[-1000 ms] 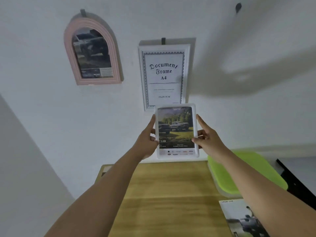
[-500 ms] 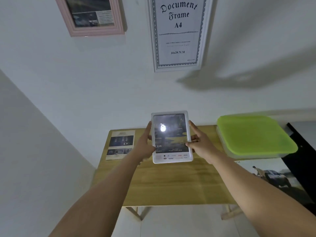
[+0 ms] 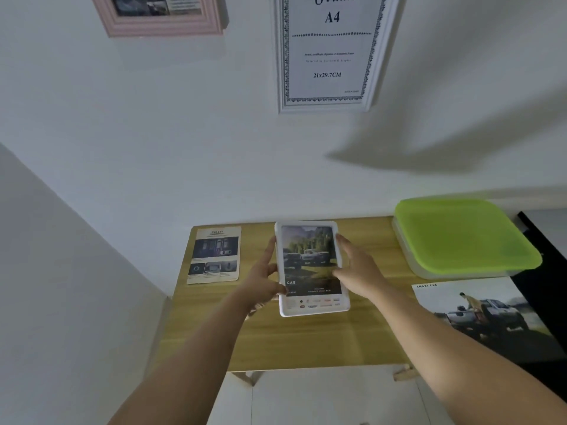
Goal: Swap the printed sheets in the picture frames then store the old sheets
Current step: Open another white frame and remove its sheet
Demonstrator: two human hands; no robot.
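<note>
Held btw both grips over light wooden desk (image 3: 306,342): white rectangular picture frame (image 3: 310,268) w/ car print. Left grip (image 3: 264,280) curled round its left edge, right grip (image 3: 359,271) clasping right edge.

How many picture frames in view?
3: pink frame on the wall, top left, cropped; white A4 frame on the wall right of it; small white frame gripped by left hand and right hand above the table. More may be off-camera.
</note>
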